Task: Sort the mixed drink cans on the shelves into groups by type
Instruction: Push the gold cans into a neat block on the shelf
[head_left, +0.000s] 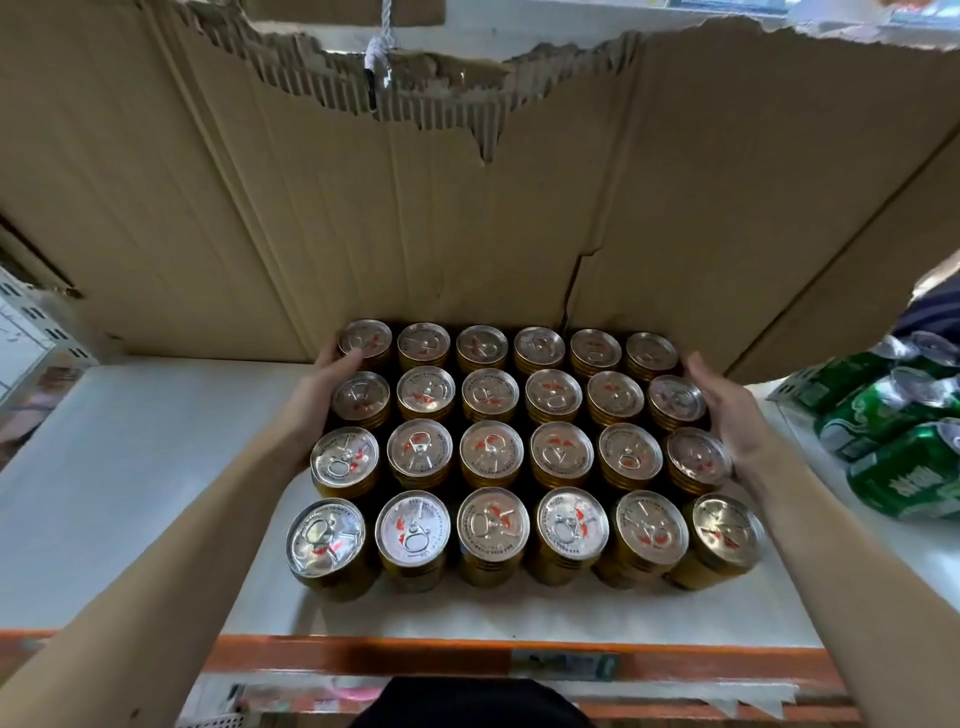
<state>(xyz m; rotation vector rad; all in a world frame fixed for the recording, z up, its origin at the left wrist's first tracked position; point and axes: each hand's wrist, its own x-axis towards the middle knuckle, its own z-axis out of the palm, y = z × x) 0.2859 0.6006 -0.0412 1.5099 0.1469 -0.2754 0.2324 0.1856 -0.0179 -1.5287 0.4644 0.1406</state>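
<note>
Several gold cans (491, 452) with silver pull-tab lids stand upright in a tight block of rows on the white shelf (130, 467). My left hand (324, 379) presses against the left side of the block near the back rows, its fingertips curled at the back left can. On the opposite side my right hand (727, 410) lies flat against the back rows with straight fingers. Neither hand lifts a can. Green cans (893, 431) wrapped in clear plastic lie on their sides at the right.
A torn brown cardboard sheet (415, 197) stands behind the cans as a back wall. An orange shelf beam (363, 657) runs along the front edge. A perforated white shelf upright (36, 322) is at the far left.
</note>
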